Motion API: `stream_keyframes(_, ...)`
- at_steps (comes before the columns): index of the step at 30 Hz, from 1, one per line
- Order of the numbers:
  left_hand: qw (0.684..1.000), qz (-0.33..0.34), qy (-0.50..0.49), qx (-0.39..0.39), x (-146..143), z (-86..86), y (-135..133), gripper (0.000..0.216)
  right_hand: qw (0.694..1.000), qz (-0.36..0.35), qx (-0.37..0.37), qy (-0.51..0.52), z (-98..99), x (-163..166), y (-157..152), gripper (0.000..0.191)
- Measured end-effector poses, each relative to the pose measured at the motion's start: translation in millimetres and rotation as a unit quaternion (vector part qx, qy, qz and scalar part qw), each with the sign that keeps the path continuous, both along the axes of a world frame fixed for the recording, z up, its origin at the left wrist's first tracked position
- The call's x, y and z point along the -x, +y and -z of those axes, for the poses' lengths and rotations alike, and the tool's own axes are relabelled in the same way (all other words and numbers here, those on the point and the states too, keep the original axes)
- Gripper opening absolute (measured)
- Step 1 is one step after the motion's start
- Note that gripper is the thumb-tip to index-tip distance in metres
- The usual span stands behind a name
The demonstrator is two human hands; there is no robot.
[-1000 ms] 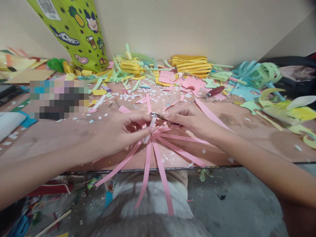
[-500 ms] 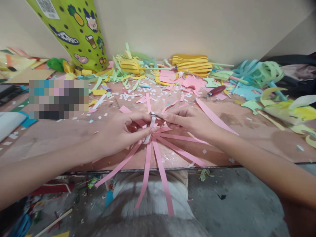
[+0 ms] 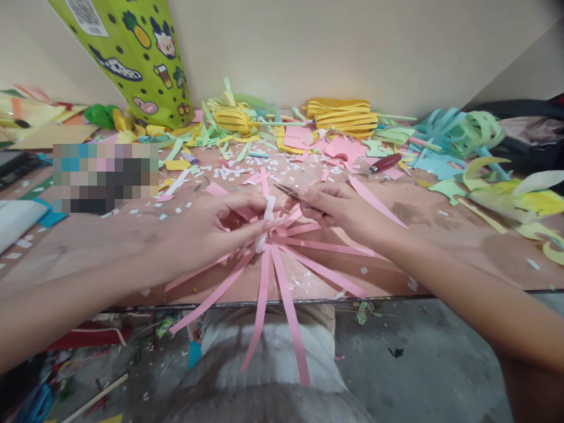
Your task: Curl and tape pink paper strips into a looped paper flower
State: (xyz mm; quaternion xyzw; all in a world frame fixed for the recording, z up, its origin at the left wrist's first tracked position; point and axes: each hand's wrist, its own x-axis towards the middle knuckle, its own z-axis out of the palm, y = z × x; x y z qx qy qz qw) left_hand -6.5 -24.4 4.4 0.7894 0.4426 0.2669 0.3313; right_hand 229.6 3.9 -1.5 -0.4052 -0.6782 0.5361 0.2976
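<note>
My left hand (image 3: 224, 226) pinches a narrow white strip (image 3: 269, 205), apparently tape, between thumb and forefinger. It is over the centre of a fan of pink paper strips (image 3: 288, 305) that spread outward, some hanging past the table edge. My right hand (image 3: 337, 205) is closed around slim metal tweezers (image 3: 288, 192). Their two thin prongs point left, slightly apart, just above and to the right of the white strip, not touching it. The back end of the tool is hidden in my fingers. The point where the pink strips meet is partly covered by my left hand.
Paper scraps and small white squares (image 3: 229, 172) litter the table (image 3: 440, 247). Behind are yellow fringed paper rolls (image 3: 343, 116), a red-handled tool (image 3: 385, 163) and a green printed bag (image 3: 136, 59). Blue and green paper loops (image 3: 467, 132) lie at right. A blurred patch covers something at left.
The tweezers have moved off the white strip, up and to the right with my right hand, and their prongs show more. My left hand still holds the strip, nearly in place.
</note>
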Motion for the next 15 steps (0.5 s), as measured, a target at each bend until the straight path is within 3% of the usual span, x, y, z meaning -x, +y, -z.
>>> stream_keyframes(5,0.986,-0.086,-0.14,-0.024,6,-9.7,8,0.025,0.996,0.066,-0.052,-0.02,-3.7,-6,10,0.052)
stream_keyframes(8,0.972,-0.105,-0.206,-0.033,9,-7.6,19,0.024,0.982,0.089,-0.137,-0.092,-2.6,-10,17,0.046)
stream_keyframes(11,0.962,-0.077,-0.257,-0.045,11,0.6,31,0.018,0.952,0.063,-0.258,-0.154,4.6,-14,23,0.04)
stream_keyframes(15,0.933,-0.086,-0.342,-0.067,13,1.5,37,0.014,0.922,-0.04,-0.33,-0.201,13.4,-15,21,0.038)
